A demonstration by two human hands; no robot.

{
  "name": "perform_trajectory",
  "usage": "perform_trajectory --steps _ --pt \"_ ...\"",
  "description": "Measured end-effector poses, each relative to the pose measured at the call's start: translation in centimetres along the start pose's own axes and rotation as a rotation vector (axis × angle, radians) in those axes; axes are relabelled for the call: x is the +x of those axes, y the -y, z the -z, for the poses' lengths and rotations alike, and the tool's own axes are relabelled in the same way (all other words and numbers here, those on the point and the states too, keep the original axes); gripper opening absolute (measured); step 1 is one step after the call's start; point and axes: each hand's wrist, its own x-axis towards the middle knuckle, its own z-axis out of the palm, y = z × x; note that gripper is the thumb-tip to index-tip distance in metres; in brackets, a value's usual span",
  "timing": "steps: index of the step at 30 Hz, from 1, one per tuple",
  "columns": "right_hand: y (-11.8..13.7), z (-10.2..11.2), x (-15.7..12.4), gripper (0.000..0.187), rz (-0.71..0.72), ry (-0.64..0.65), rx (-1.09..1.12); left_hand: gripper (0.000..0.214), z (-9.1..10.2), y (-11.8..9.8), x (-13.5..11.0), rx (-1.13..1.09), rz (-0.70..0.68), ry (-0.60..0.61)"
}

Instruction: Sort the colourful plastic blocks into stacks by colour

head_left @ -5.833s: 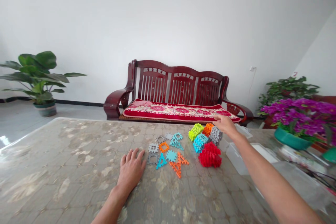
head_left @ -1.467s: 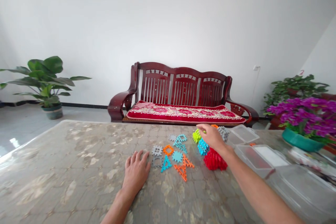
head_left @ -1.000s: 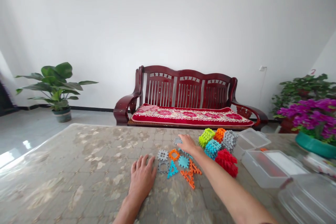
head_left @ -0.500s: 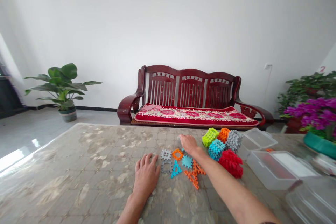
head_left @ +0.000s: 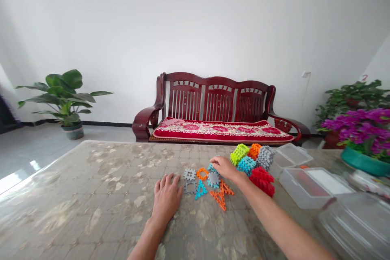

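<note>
My right hand (head_left: 224,167) is curled low over a teal lattice piece (head_left: 212,167), its fingertips touching the flat plastic pieces. A grey notched piece (head_left: 213,180) lies just below that hand, overlapping a blue one. My left hand (head_left: 166,199) rests flat on the table, fingers spread, holding nothing, just left of a grey square frame (head_left: 190,188). Around them lie a grey waffle square (head_left: 189,174), an orange ring (head_left: 202,174), a teal triangle (head_left: 200,190) and an orange star-like piece (head_left: 219,197). Lime (head_left: 239,154), blue (head_left: 246,165), orange (head_left: 254,151), grey (head_left: 265,157) and red (head_left: 262,181) interlocked blocks sit to the right.
Clear plastic boxes (head_left: 307,187) and a lidded one (head_left: 292,156) stand right of the blocks, with a further clear container (head_left: 356,225) at the near right. A pot of purple flowers (head_left: 364,138) stands beyond them. A dark red wooden bench (head_left: 216,105) stands behind the patterned table (head_left: 91,183).
My right hand has moved left from the blocks onto the flat pieces. A grey piece now lies over the blue one. My left hand has stayed on the table, and the view has shifted slightly.
</note>
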Motion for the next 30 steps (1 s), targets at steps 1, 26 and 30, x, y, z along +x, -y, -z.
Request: perform_trajectory --steps 1,26,30 --pt "0.0 -0.1 -0.6 0.033 -0.018 0.002 -0.005 0.04 0.0 0.0 0.0 0.001 -0.001 0.001" --pt "3.3 0.2 -5.8 0.056 -0.142 -0.152 -0.069 0.041 -0.4 0.2 0.1 0.028 -0.008 -0.01" --pt "1.2 5.7 -5.8 0.067 -0.175 -0.349 0.035 0.041 -0.5 0.3 0.1 0.031 -0.014 -0.023"
